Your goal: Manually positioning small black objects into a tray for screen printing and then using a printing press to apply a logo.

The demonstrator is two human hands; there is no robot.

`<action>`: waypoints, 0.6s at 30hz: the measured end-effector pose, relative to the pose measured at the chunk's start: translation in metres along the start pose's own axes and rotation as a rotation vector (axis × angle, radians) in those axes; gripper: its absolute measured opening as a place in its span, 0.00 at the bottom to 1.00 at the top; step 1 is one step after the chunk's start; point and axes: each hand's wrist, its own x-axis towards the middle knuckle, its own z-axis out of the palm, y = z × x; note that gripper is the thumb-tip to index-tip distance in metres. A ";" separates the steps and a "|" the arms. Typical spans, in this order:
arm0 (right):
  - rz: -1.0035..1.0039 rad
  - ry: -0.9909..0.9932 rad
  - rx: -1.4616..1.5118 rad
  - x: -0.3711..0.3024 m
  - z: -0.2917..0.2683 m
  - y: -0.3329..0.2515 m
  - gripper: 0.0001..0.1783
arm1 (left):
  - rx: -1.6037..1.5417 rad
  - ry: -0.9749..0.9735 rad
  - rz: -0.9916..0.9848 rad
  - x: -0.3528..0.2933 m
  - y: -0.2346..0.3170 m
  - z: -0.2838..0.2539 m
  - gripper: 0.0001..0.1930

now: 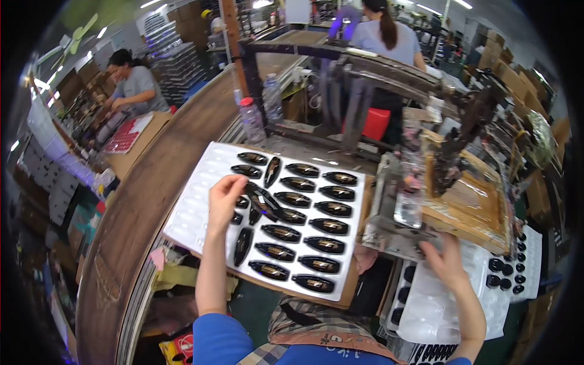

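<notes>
My left hand (226, 196) pinches a glossy black oval piece (263, 202) by its upper end, above a white molded tray (194, 204). Rows of similar black pieces (325, 245) with gold marking fill the tray's right part. A few pieces at its left lie turned or overlapping, partly hidden behind my hand. At the right, my right hand (447, 261) reaches to the front edge of a metal printing fixture (389, 234), below a wooden screen frame (471, 228). Its thumb and a finger show apart, but the fingertips are partly covered, so its grip is unclear.
A brown conveyor belt (152, 201) curves along the left. Behind the tray stand two plastic bottles (250, 118) and a dark metal machine frame (292, 52). More white trays (438, 304) with black parts lie at right. Two co-workers (135, 85) (386, 39) are farther off.
</notes>
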 end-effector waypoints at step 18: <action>0.834 0.010 -0.596 -0.157 -0.122 0.188 0.30 | 0.428 0.225 -0.334 -0.042 -0.107 -0.147 0.12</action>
